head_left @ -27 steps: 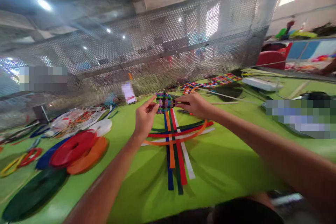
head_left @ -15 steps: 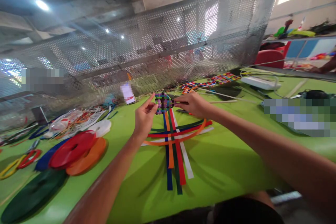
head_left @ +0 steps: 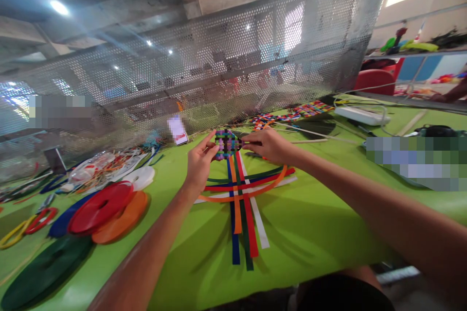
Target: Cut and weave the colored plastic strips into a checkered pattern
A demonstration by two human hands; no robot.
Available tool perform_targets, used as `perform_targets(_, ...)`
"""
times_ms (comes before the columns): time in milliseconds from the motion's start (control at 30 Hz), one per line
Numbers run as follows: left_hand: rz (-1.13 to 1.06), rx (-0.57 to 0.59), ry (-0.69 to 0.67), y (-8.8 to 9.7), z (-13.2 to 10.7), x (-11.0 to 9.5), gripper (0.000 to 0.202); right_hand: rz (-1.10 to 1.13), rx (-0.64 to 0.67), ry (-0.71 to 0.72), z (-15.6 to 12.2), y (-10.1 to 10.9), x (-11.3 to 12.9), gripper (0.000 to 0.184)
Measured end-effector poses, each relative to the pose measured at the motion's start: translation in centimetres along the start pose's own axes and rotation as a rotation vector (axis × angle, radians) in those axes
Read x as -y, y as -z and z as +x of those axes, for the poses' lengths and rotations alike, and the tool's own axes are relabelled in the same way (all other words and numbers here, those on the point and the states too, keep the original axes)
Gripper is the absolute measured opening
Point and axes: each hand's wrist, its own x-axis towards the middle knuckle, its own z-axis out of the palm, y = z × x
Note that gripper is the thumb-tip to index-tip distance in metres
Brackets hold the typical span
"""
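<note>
A small woven piece (head_left: pixel 226 145) in purple, black, green and blue is held up off the table between my hands. My left hand (head_left: pixel 200 159) grips its left edge between thumb and fingers. At its pointed right end, my right hand (head_left: pixel 268 146) pinches the tip; the fingertips hide exactly what lies between them. Below and nearer to me, long flat strips (head_left: pixel 249 218) in blue, orange, green, red and white lie crossed over one another on the green table (head_left: pixel 314 243).
Left of me lie strip rolls: red (head_left: pixel 100 208), orange (head_left: pixel 122 218), dark green (head_left: pixel 47 269) and white (head_left: pixel 144 177). Scissors (head_left: pixel 31 226) are beyond them. A phone (head_left: pixel 177 129) leans near the perforated metal screen (head_left: pixel 204 68). A colourful woven band (head_left: pixel 310 109) and white power strip (head_left: pixel 362 115) lie at back right.
My left hand has shifted very slightly on the woven piece, which has turned a little. My right hand stays almost still at its tip.
</note>
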Motion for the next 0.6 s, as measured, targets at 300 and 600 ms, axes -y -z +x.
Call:
perform_targets(300,0.023,-0.083,-0.07,-0.28,0.14,0.2,0.051,0.041,-0.015,0.032,-0.07,0.42,0.53,0.027)
perform_targets(600,0.08,-0.135,-0.12,-0.04,0.28,0.31,0.039,0.039,-0.032,0.044,-0.14,0.13,0.37,0.027)
